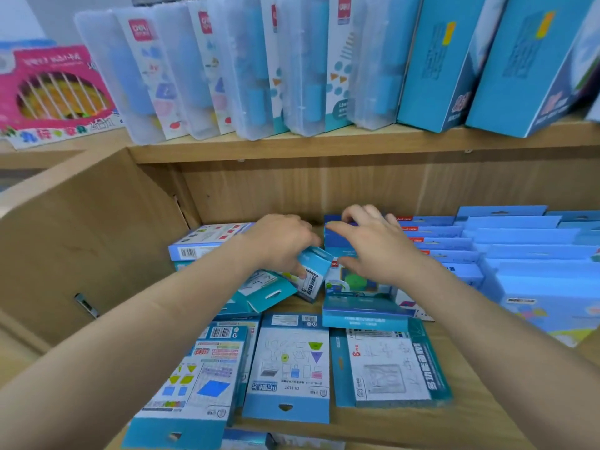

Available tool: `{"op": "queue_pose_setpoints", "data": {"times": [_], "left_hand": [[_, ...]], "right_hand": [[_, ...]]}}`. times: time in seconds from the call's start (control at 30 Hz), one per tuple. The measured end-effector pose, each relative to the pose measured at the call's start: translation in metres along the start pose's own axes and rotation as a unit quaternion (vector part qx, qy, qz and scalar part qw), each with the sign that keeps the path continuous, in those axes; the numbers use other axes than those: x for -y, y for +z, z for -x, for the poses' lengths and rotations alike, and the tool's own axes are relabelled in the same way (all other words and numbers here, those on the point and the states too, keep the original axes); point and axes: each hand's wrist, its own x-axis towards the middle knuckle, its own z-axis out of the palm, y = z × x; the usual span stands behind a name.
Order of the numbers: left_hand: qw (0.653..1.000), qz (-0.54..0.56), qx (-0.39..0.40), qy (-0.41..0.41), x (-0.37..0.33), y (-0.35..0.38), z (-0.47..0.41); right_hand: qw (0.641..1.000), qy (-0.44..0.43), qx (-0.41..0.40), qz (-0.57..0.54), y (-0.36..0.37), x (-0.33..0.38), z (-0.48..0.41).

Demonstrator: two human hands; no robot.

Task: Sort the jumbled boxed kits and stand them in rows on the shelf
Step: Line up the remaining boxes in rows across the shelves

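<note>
Several blue and white boxed kits lie jumbled on the wooden shelf point(389, 427). My left hand point(279, 245) grips a small blue and white box point(313, 274), tilted above the heap. My right hand point(373, 245) is closed on an upright blue box point(337, 245) at the back of the pile, thumb in front, fingers over its top. In front lie three flat kits: one with coloured shapes point(201, 375), one with a triangle drawing point(289, 362) and one with line drawings point(389, 365). A neat row of standing blue boxes point(441, 245) fills the shelf to the right.
The shelf's wooden side wall point(81, 241) closes the left. On the shelf above stand clear plastic cases point(227, 69) and tall blue boxes point(448, 60). A pink toy pack point(55, 89) lies at the upper left. Larger light-blue boxes point(539, 280) stand at the far right.
</note>
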Motion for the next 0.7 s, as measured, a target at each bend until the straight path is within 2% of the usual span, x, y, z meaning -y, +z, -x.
{"op": "queue_pose_setpoints", "data": {"times": [0.07, 0.17, 0.23, 0.37, 0.47, 0.57, 0.7], "left_hand": [[1.0, -0.004, -0.005, -0.015, 0.0, 0.003, 0.003], [0.999, -0.019, -0.002, -0.04, -0.002, 0.007, 0.001], [0.998, -0.015, -0.003, -0.054, -0.002, 0.007, -0.002], [0.997, -0.005, 0.001, -0.071, 0.003, 0.008, -0.006], [0.997, 0.001, -0.006, -0.074, 0.008, 0.012, -0.008], [0.997, 0.003, 0.003, -0.082, 0.012, 0.014, -0.016], [0.991, 0.041, 0.018, -0.127, 0.02, 0.009, -0.014]], "right_hand": [[0.999, -0.025, 0.035, 0.025, -0.002, 0.0, -0.015], [0.987, -0.078, 0.13, 0.058, -0.001, 0.004, -0.035], [0.976, -0.118, 0.154, 0.098, 0.001, 0.009, -0.045], [0.958, -0.151, 0.167, 0.178, 0.004, 0.013, -0.05], [0.952, -0.168, 0.169, 0.191, 0.002, 0.011, -0.049], [0.956, -0.176, 0.167, 0.167, 0.003, 0.009, -0.046], [0.979, -0.102, 0.156, 0.084, 0.01, 0.011, -0.048]]}}
